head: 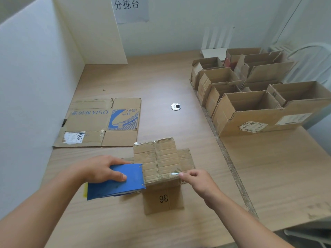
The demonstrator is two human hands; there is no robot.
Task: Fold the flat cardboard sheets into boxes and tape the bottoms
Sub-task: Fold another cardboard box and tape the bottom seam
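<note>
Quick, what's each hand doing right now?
Left hand: closed, gripping the blue tape dispenser.
Right hand: closed, pinching the tape end on the cardboard box.

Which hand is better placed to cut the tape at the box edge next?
Left, most likely. The left hand grips the blue tape dispenser, whose front meets the left edge of the cardboard box. The right hand pinches the tape end at the opposite edge, anchoring it.

left hand (103, 170) palm down, fingers curled in grip | right hand (198, 181) thumb and forefinger pinching
</note>
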